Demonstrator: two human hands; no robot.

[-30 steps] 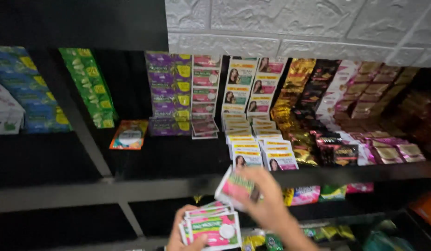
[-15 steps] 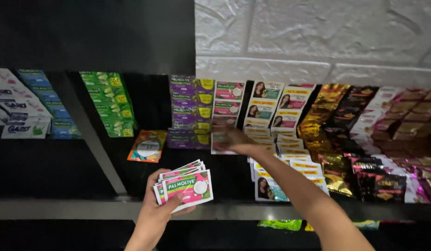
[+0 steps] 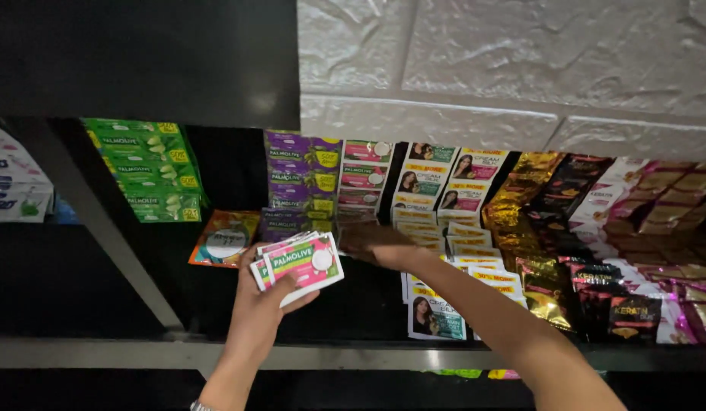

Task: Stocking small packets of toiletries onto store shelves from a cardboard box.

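Note:
My left hand (image 3: pixel 265 304) holds a fanned stack of pink and green sachets (image 3: pixel 303 262) upright in front of the shelf. My right hand (image 3: pixel 380 245) reaches in past it and lies flat, palm down, at the near end of the row of pink sachets (image 3: pixel 364 175). Whether a sachet sits under its fingers is hidden. Purple sachets (image 3: pixel 292 179) lie just left of that row. Cream sachets with a portrait (image 3: pixel 437 316) lie just right of it, partly under my right forearm.
Green sachets (image 3: pixel 151 171) and one orange sachet (image 3: pixel 225 240) lie further left, beyond a slanted metal bar (image 3: pixel 109 236). Gold sachets (image 3: pixel 524 198) and dark sachets (image 3: pixel 627 312) fill the right side. The shelf's grey front edge (image 3: pixel 102 354) runs below; a white stone-pattern wall (image 3: pixel 520 61) rises above.
My right hand went from holding one sachet near the stack to reaching onto the pink row, then drew back a little. The view tilted up and the left hand rose with the stack.

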